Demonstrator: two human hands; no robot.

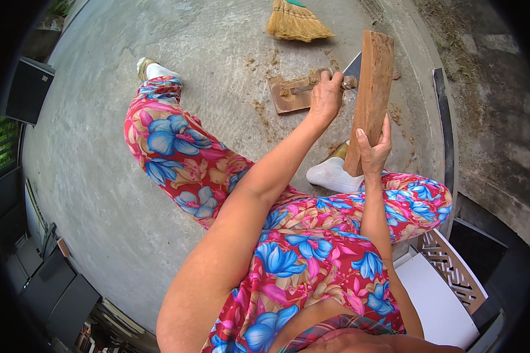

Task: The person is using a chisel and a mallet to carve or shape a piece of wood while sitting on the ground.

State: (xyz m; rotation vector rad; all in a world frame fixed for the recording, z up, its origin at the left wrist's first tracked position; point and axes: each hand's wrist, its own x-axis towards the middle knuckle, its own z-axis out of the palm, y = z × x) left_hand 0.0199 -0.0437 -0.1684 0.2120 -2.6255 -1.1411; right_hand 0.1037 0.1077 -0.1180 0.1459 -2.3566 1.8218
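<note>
My left hand [325, 99] is closed round the short handle of a flat-bladed tool [353, 66]. Its grey blade lies partly behind a wooden plank [373, 79], so its full shape is hidden. The long brown plank slants upward from beside my white-socked foot. My right hand [376, 147] grips its lower part, thumb on the near face. Just left of my left hand, a worn wooden block [284, 103] with a raised bar across it lies on the concrete, with brown crumbs on and around it.
A straw broom head [297, 22] rests on the concrete floor [100, 176] at the top. My legs, in flowered trousers, spread to both sides. A dark strip [443, 126] edges the floor at right. A white panel [439, 300] stands lower right, and dark boxes [29, 91] line the left.
</note>
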